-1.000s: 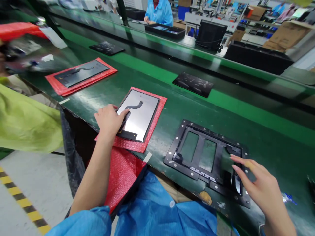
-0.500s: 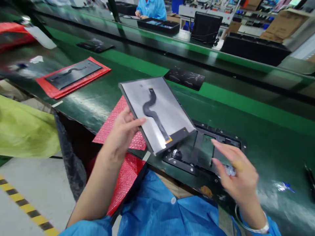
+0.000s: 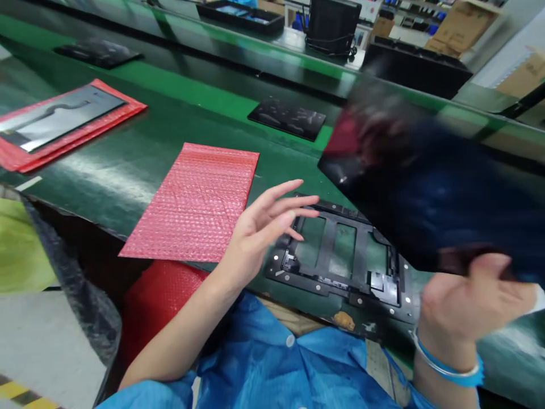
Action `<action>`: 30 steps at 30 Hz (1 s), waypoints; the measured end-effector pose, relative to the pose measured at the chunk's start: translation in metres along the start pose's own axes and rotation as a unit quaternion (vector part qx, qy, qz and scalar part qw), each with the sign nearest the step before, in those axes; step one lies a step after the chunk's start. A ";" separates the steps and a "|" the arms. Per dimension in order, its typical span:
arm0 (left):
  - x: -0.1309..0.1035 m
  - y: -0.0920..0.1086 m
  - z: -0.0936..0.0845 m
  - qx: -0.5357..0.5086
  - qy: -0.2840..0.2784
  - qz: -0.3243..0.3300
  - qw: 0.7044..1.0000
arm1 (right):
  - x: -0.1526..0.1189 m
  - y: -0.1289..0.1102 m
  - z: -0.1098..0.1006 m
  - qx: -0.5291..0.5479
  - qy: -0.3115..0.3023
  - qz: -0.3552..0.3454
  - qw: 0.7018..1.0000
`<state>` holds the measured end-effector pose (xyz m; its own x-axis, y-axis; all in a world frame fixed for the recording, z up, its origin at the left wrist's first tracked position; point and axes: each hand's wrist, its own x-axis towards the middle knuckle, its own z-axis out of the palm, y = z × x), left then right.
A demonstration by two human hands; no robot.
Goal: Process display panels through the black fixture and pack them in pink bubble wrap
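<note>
My right hand [image 3: 472, 295] grips the lower edge of a screen panel [image 3: 447, 199], whose glossy black face shows, blurred by motion. My left hand [image 3: 268, 227] holds nothing; its fingers are spread above the left end of a black frame fixture [image 3: 334, 250]. That fixture lies on the green bench [image 3: 162, 122], with rectangular openings and small round metal spots along its border. Left of my left hand lies a pink bubble-wrap pouch [image 3: 196, 199]. The panel is raised over the fixture's right side and hides its upper right corner.
At the left, another panel [image 3: 63, 116] rests on red wrap. Two dark plates [image 3: 287, 118] lie along the far side. More red bubble wrap [image 3: 162, 295] hangs below the bench edge. A monitor [image 3: 332, 25] and black bins stand beyond the ledge.
The panel has gone from my left hand to my right, moved right and turned from its silver back to its black face. My left hand is now empty. The view has shifted right.
</note>
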<state>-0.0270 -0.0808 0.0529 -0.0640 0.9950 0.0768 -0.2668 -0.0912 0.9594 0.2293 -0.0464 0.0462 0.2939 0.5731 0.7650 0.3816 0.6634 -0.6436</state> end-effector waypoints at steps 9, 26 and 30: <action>0.012 -0.060 -0.053 0.177 0.039 -0.035 0.983 | -0.010 0.033 -0.033 0.023 0.036 0.415 0.909; 0.005 -0.071 -0.058 0.376 -0.111 0.026 0.920 | -0.013 0.021 -0.028 -0.037 -0.089 0.539 0.837; 0.005 -0.075 -0.058 0.420 -0.132 0.041 0.897 | -0.011 0.020 -0.024 -0.064 -0.071 0.542 0.835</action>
<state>-0.0631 -0.0716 -0.0340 0.2089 0.9715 0.1117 0.5538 -0.2116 0.8053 0.2546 -0.0508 0.0252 0.4245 0.8607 -0.2811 0.0517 -0.3330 -0.9415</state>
